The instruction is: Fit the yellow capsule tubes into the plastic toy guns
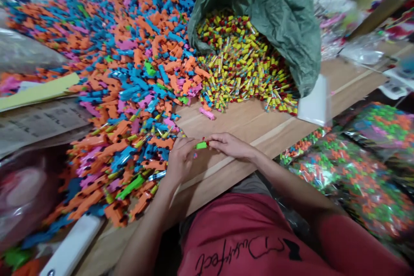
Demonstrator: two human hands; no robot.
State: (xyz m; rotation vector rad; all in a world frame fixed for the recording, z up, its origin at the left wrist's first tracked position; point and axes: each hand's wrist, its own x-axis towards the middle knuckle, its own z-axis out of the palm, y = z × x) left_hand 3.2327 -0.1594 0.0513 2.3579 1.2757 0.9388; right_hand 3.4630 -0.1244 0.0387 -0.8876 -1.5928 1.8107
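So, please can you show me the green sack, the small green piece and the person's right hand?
Green sack [258,21]: head view, on its outer side.
Small green piece [201,145]: head view, on its middle.
Right hand [230,145]: head view, on the hand's back.

Premises: a small hand-assembly workshop. Evidence: a wooden tabletop [239,127] heaped with loose orange, blue and pink plastic pieces [129,73]; a green woven sack [268,21] spilling yellow-and-red tubes [239,60] on the far side; filled clear plastic bags [349,172] of mixed coloured pieces at near right.
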